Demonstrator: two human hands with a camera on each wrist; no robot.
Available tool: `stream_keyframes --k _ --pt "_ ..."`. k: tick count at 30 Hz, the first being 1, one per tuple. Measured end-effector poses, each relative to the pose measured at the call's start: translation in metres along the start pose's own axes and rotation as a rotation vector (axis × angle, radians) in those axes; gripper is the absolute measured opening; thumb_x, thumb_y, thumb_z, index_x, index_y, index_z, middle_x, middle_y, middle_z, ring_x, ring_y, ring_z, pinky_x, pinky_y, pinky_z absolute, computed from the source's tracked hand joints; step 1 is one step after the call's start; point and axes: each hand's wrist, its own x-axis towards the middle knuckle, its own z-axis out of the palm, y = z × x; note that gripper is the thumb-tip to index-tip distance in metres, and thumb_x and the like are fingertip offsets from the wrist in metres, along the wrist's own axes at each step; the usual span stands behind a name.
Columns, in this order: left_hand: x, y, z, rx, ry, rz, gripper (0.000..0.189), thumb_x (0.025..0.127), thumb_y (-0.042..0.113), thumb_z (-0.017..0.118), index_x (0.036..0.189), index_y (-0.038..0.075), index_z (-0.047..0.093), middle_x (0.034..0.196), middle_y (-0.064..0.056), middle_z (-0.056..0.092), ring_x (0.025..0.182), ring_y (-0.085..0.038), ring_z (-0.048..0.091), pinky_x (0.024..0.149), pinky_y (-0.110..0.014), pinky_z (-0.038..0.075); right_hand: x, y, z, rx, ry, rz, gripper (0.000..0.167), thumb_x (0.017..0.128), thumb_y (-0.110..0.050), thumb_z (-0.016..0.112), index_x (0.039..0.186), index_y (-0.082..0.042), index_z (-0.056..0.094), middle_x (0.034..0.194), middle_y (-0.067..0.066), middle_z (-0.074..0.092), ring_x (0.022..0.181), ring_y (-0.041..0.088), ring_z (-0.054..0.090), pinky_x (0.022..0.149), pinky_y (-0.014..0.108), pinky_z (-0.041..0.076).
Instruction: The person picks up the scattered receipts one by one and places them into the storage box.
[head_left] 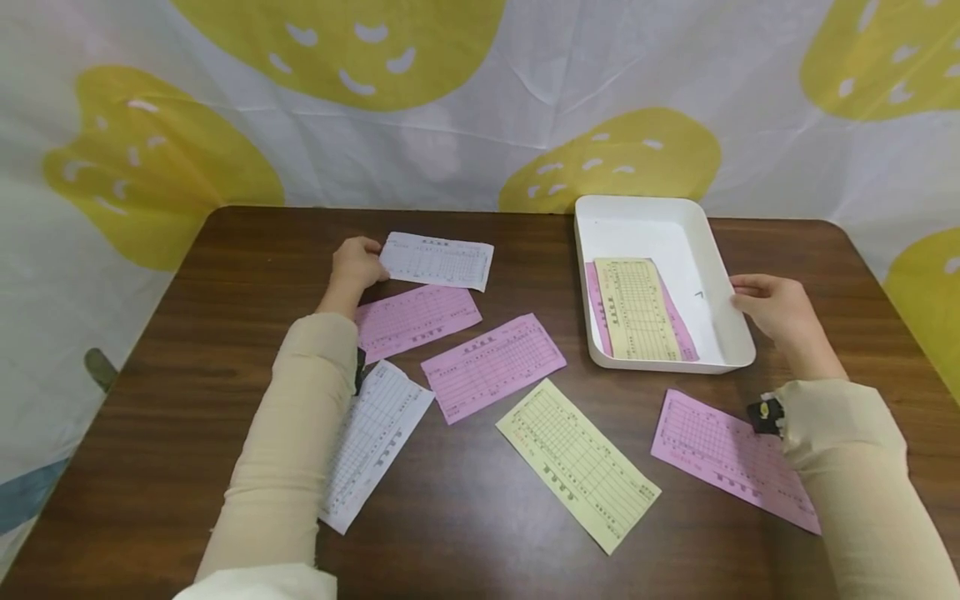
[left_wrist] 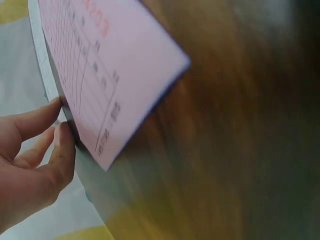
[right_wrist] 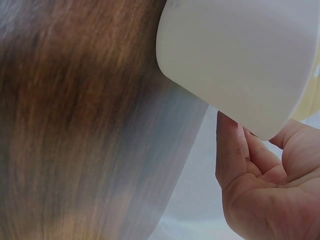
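Note:
My left hand (head_left: 356, 265) is at the left end of a white printed slip (head_left: 438, 260), pinching its edge between thumb and fingers; in the left wrist view the hand (left_wrist: 37, 160) is beside a pink slip (left_wrist: 115, 75). That pink slip (head_left: 420, 318) lies just below the white one in the head view. My right hand (head_left: 780, 308) grips the right rim of a white tray (head_left: 693, 250); in the right wrist view its fingers (right_wrist: 232, 150) meet the edge of the tray (right_wrist: 235, 60). Inside the tray, a yellow slip (head_left: 637, 308) lies over a pink one (head_left: 682, 325).
Other slips lie spread on the brown table (head_left: 450, 500): a pink one (head_left: 492, 367) in the middle, a yellow one (head_left: 577, 467) nearer, a white one (head_left: 378, 446) partly under the left forearm, and a pink one (head_left: 727, 454) by the right forearm. A patterned cloth (head_left: 465, 150) hangs behind.

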Motion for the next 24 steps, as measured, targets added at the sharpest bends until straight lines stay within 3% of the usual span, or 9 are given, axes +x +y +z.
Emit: stream_keyframes --k 7,11,16,24 --pt "0.0007 -0.0041 -0.0025 0.004 -0.023 -0.008 0.05 0.084 0.004 0.065 0.132 -0.003 0.052 0.134 -0.021 0.055 0.127 -0.032 0.049 0.112 -0.04 0.04 -0.0002 -0.0006 -0.0009 -0.005 0.011 -0.005 0.047 0.098 -0.019 0.045 0.135 0.01 0.045 0.127 0.031 0.052 0.088 0.008 0.051 0.068 0.013 0.043" --pt "-0.0001 -0.0038 -0.0015 -0.025 -0.014 0.003 0.047 0.083 0.003 0.062 0.129 -0.004 0.055 0.136 -0.021 0.054 0.128 -0.032 0.048 0.112 -0.038 0.041 0.0003 0.0 -0.0007 -0.008 0.019 -0.009 0.046 0.098 -0.018 0.045 0.135 0.01 0.046 0.126 0.031 0.052 0.082 0.0 0.048 0.065 0.01 0.042" --pt "-0.0027 -0.0041 -0.0009 -0.028 -0.015 -0.001 0.042 0.083 0.004 0.06 0.124 -0.003 0.059 0.131 -0.02 0.058 0.122 -0.032 0.051 0.108 -0.039 0.043 0.0004 -0.0004 0.0009 -0.006 0.025 0.001 0.045 0.098 -0.018 0.046 0.134 0.009 0.047 0.125 0.029 0.053 0.081 -0.003 0.046 0.066 0.01 0.042" --pt "-0.0057 -0.0066 -0.0005 -0.007 0.004 0.017 0.034 0.09 0.011 0.055 0.12 -0.004 0.062 0.124 -0.02 0.062 0.108 -0.028 0.056 0.098 -0.037 0.05 0.0002 -0.0015 0.002 0.002 0.02 0.033 0.045 0.098 -0.018 0.046 0.136 0.007 0.046 0.127 0.027 0.051 0.09 0.007 0.05 0.072 0.015 0.044"
